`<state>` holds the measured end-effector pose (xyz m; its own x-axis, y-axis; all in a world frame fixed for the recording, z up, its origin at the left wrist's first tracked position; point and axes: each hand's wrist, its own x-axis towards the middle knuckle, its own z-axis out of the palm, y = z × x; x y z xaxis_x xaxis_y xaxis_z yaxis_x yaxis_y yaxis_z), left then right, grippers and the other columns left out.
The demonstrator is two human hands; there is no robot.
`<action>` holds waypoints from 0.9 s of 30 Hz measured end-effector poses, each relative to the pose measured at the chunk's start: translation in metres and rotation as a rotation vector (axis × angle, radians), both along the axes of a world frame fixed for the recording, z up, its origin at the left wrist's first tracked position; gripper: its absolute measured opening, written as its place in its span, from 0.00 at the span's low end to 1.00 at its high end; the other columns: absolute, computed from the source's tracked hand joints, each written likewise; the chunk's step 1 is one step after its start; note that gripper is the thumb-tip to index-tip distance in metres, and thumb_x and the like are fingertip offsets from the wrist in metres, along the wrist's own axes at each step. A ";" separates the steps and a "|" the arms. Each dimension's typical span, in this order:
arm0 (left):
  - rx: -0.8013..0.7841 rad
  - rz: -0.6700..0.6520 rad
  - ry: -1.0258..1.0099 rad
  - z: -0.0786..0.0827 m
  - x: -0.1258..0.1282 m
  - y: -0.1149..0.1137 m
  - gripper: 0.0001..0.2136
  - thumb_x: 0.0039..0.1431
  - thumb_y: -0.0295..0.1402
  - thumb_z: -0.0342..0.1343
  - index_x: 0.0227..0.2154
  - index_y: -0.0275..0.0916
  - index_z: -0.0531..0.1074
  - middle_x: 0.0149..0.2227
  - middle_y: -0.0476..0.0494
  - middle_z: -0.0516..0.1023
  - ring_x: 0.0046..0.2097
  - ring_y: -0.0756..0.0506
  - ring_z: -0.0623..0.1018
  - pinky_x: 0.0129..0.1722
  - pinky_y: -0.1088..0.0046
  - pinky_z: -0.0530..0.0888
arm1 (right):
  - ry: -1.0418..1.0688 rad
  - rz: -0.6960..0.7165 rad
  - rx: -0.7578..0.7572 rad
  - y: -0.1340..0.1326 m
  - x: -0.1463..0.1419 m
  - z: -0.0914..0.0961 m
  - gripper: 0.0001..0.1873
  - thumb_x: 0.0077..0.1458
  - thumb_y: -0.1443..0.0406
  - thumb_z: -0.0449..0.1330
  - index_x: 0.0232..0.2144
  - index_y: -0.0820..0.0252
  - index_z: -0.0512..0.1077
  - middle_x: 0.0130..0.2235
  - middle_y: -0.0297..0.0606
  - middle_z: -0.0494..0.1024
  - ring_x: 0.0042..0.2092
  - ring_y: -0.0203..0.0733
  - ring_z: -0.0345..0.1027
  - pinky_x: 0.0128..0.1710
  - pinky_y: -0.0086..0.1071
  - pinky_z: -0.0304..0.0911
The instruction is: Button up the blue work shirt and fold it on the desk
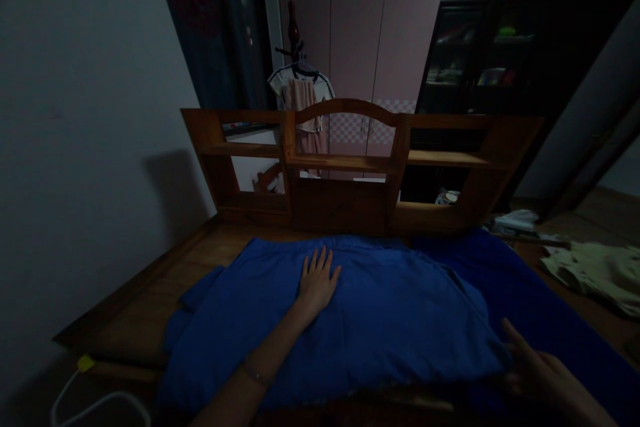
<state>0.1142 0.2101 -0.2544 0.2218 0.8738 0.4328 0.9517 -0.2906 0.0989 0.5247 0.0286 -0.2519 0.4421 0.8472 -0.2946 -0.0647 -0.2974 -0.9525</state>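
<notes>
A blue garment (pixel 400 307) is spread over the wooden bed boards (pixel 215 250), with a seam running down its middle. My left hand (pixel 319 283) lies flat on its upper middle, fingers spread; a thin bracelet circles that wrist. At the lower right corner of the garment is my right hand (pixel 543 370), one finger stretched out and the others curled at the cloth's edge, apparently pinching it. Dim light blurs those fingertips. Under and beyond the garment's right side lies a darker blue cloth (pixel 540 300).
A wooden headboard with shelves (pixel 340 203) rises at the far end. A white wall (pixel 100 113) borders the left, where a white cable (pixel 100 403) with a yellow tag hangs. Pale clothing (pixel 600 273) lies at the right. Behind stand a pink wardrobe (pixel 357 40) and a dark cabinet (pixel 475 47).
</notes>
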 end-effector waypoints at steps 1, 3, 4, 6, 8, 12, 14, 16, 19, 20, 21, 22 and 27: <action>0.007 -0.005 -0.001 0.000 0.000 0.000 0.28 0.65 0.47 0.28 0.63 0.41 0.51 0.66 0.43 0.49 0.66 0.40 0.49 0.63 0.55 0.46 | 0.020 -0.007 0.020 0.001 -0.002 0.000 0.34 0.31 0.54 0.68 0.44 0.59 0.70 0.30 0.44 0.78 0.32 0.54 0.74 0.27 0.37 0.72; 0.021 -0.006 -0.006 0.000 0.000 0.001 0.27 0.65 0.46 0.27 0.62 0.41 0.52 0.65 0.43 0.50 0.66 0.41 0.50 0.63 0.55 0.47 | 0.041 -0.030 0.036 0.005 -0.003 0.000 0.43 0.28 0.58 0.69 0.51 0.56 0.64 0.41 0.44 0.78 0.43 0.55 0.72 0.32 0.36 0.73; 0.025 -0.001 -0.010 -0.001 0.000 0.001 0.27 0.65 0.45 0.27 0.62 0.41 0.52 0.65 0.43 0.51 0.65 0.41 0.50 0.63 0.55 0.47 | 0.057 -0.042 0.034 0.007 -0.004 0.001 0.45 0.27 0.59 0.68 0.52 0.55 0.63 0.44 0.45 0.76 0.47 0.57 0.70 0.33 0.37 0.73; 0.029 0.005 -0.016 -0.002 0.000 0.001 0.27 0.65 0.44 0.27 0.62 0.41 0.54 0.65 0.43 0.52 0.65 0.41 0.51 0.63 0.55 0.48 | 0.083 -0.068 0.018 0.011 -0.007 0.004 0.45 0.28 0.59 0.67 0.53 0.56 0.62 0.48 0.46 0.74 0.51 0.60 0.66 0.32 0.39 0.73; 0.034 0.006 -0.019 -0.003 0.000 0.002 0.27 0.65 0.44 0.28 0.61 0.41 0.54 0.65 0.44 0.52 0.65 0.41 0.52 0.63 0.55 0.48 | 0.105 -0.065 0.036 0.014 -0.015 0.012 0.42 0.30 0.59 0.66 0.53 0.55 0.63 0.49 0.45 0.73 0.53 0.58 0.64 0.35 0.39 0.73; 0.047 -0.002 -0.022 -0.003 -0.001 0.002 0.26 0.65 0.45 0.28 0.61 0.41 0.54 0.65 0.44 0.52 0.65 0.41 0.52 0.62 0.55 0.48 | 0.236 0.052 0.089 0.019 -0.044 0.042 0.29 0.37 0.61 0.66 0.46 0.55 0.70 0.47 0.41 0.75 0.52 0.53 0.65 0.45 0.37 0.70; 0.047 -0.004 -0.026 -0.002 -0.001 0.003 0.27 0.65 0.45 0.28 0.61 0.41 0.54 0.64 0.43 0.53 0.65 0.41 0.52 0.63 0.55 0.48 | 0.317 0.111 0.042 0.027 -0.058 0.058 0.23 0.42 0.60 0.66 0.43 0.57 0.72 0.45 0.42 0.76 0.51 0.53 0.67 0.46 0.38 0.69; 0.043 -0.004 -0.031 -0.002 -0.002 0.003 0.27 0.65 0.45 0.28 0.61 0.41 0.55 0.64 0.43 0.53 0.65 0.41 0.52 0.63 0.56 0.48 | 0.413 0.171 -0.059 0.039 -0.066 0.069 0.22 0.45 0.58 0.65 0.43 0.58 0.72 0.44 0.44 0.77 0.49 0.54 0.69 0.47 0.41 0.69; 0.034 -0.009 -0.033 -0.002 -0.002 0.002 0.27 0.65 0.45 0.28 0.62 0.41 0.54 0.65 0.44 0.52 0.65 0.41 0.51 0.63 0.56 0.48 | 0.482 0.233 -0.226 0.059 -0.066 0.071 0.25 0.48 0.58 0.64 0.48 0.63 0.69 0.41 0.46 0.78 0.45 0.54 0.72 0.48 0.42 0.68; 0.032 -0.009 -0.034 -0.002 -0.003 0.002 0.27 0.65 0.45 0.28 0.62 0.41 0.54 0.65 0.44 0.52 0.65 0.41 0.51 0.63 0.56 0.48 | 0.473 0.239 -0.265 0.065 -0.063 0.069 0.26 0.48 0.60 0.64 0.49 0.64 0.67 0.40 0.46 0.78 0.43 0.54 0.73 0.48 0.43 0.68; 0.028 -0.009 -0.036 -0.002 -0.003 0.002 0.27 0.65 0.45 0.29 0.62 0.42 0.54 0.65 0.44 0.51 0.65 0.41 0.51 0.63 0.56 0.48 | 0.463 0.238 -0.294 0.071 -0.060 0.066 0.26 0.48 0.62 0.64 0.49 0.66 0.66 0.39 0.47 0.79 0.42 0.53 0.73 0.48 0.43 0.68; 0.024 -0.010 -0.039 -0.002 -0.003 0.002 0.26 0.65 0.45 0.29 0.62 0.42 0.53 0.65 0.44 0.51 0.65 0.41 0.50 0.63 0.55 0.47 | 0.457 0.231 -0.308 0.074 -0.058 0.063 0.25 0.48 0.64 0.63 0.49 0.67 0.66 0.37 0.46 0.79 0.41 0.53 0.74 0.47 0.43 0.68; -0.009 -0.024 -0.056 -0.001 -0.005 0.002 0.26 0.65 0.45 0.28 0.62 0.42 0.53 0.65 0.45 0.50 0.66 0.41 0.49 0.63 0.55 0.46 | 0.450 0.209 -0.192 0.077 -0.050 0.052 0.11 0.48 0.68 0.58 0.37 0.63 0.71 0.33 0.41 0.79 0.40 0.47 0.74 0.45 0.35 0.69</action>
<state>0.1097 0.2116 -0.2553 0.2188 0.8724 0.4372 0.9374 -0.3124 0.1542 0.4748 0.1058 -0.2003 0.0637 0.8161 -0.5744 -0.3753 -0.5137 -0.7716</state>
